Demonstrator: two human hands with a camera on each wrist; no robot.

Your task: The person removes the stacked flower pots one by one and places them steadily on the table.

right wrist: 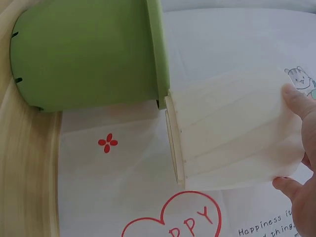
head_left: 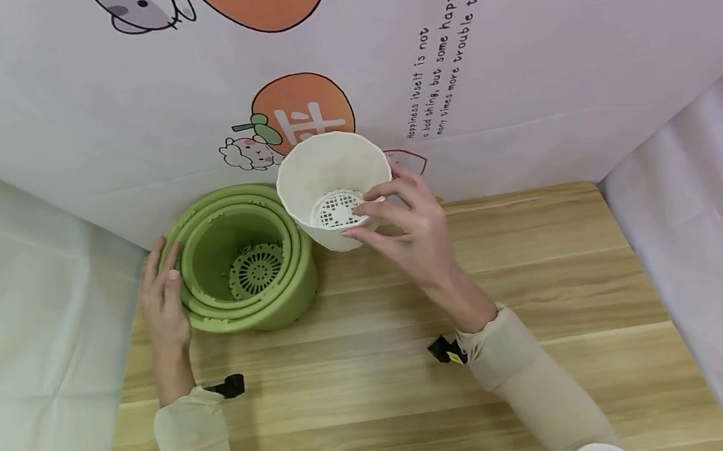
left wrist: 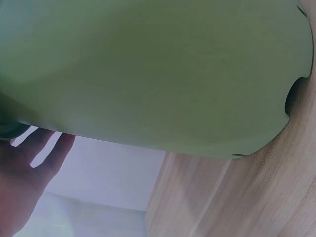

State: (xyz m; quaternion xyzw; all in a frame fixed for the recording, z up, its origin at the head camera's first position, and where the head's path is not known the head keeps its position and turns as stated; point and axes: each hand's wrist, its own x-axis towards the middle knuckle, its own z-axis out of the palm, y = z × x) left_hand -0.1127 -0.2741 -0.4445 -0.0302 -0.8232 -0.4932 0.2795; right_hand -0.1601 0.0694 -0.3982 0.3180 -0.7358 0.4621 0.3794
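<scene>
My right hand (head_left: 410, 220) pinches the rim of a white plastic flowerpot (head_left: 330, 240), thumb outside and fingers reaching over the edge. This pot is raised and tilted, its mouth toward the head view and a grid of holes in its bottom. In the right wrist view the white flowerpot (right wrist: 237, 133) shows its ribbed side, beside a larger green flowerpot (right wrist: 89, 54). Several green flowerpots (head_left: 293, 299) sit nested on the table, with a slotted bottom visible inside. My left hand (head_left: 165, 305) rests its fairly straight fingers against their left rim; in the left wrist view the pot partly hides these fingers.
A wood-grain table (head_left: 354, 403) lies beneath. A white cloth backdrop (head_left: 518, 77) with printed cartoons and words rises behind, close to the pots. More white cloth (head_left: 21, 327) hangs on the left side. Black wrist devices (head_left: 229, 386) stick out near both cuffs.
</scene>
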